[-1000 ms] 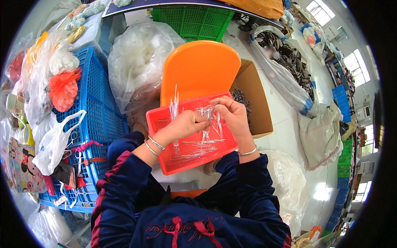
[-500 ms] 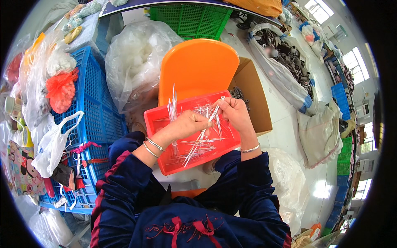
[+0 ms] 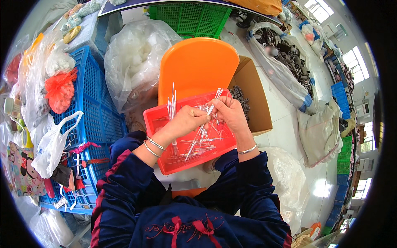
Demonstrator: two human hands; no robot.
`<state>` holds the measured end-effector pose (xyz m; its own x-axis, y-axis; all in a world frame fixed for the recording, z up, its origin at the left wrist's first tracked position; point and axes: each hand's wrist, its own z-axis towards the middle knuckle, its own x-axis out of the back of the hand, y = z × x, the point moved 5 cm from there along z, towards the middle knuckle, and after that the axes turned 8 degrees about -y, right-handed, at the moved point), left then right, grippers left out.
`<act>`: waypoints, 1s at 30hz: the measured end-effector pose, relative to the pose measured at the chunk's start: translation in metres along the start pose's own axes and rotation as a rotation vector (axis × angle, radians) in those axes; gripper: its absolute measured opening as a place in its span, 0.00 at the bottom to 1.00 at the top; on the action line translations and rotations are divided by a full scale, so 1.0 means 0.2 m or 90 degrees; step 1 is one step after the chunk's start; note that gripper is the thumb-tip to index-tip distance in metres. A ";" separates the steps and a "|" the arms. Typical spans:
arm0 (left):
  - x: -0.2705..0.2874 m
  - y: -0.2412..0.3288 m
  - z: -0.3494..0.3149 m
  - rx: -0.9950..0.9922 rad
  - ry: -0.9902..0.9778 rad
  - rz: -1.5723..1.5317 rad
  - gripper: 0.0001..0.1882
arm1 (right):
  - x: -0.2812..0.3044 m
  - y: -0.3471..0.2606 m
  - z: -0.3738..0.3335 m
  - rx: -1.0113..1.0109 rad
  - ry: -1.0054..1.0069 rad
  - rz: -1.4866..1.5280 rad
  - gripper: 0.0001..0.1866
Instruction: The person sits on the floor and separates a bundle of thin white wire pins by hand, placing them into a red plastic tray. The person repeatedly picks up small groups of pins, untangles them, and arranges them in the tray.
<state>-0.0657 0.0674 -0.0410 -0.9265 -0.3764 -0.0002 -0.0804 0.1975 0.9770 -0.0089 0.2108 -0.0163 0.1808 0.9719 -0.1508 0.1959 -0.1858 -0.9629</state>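
Note:
My left hand (image 3: 188,122) and my right hand (image 3: 230,114) are close together over a red plastic tray (image 3: 182,168). Both are closed in a pinch on a slim bundle of thin white wire-like strips (image 3: 210,110). Its upper end sticks out above my right fingers, and its lower end slants down toward the tray floor. Inside the tray lie more loose strips (image 3: 202,144), scattered crosswise. One upright bunch of strips (image 3: 172,103) stands at the tray's left side, partly behind my left hand.
Beyond the tray is an orange chair (image 3: 198,66), with a cardboard box (image 3: 256,99) to its right. A blue plastic crate (image 3: 93,99) hung with bags and scissors stands at left. Clear plastic sacks (image 3: 136,58) and a white sack of dark pieces (image 3: 281,62) surround the seat.
My right hand has moved slightly left and down, nearer my left hand. The bundle has shifted left with it, and fewer strips fan out at its lower end.

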 end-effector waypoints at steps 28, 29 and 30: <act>-0.02 -0.07 0.01 0.061 0.012 -0.323 0.10 | 0.07 -0.07 -0.01 0.169 0.125 -0.042 0.08; -0.02 -0.07 0.01 0.058 0.009 -0.323 0.10 | 0.06 -0.08 -0.01 0.175 0.131 -0.048 0.08; -0.02 -0.07 0.01 0.055 0.006 -0.323 0.10 | 0.06 -0.08 -0.01 0.182 0.137 -0.054 0.08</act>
<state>-0.0610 0.0689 -0.0558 -0.7598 -0.4527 -0.4667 -0.5491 0.0625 0.8334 -0.0078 0.2243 -0.0018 0.3794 0.9241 -0.0465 -0.0531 -0.0285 -0.9982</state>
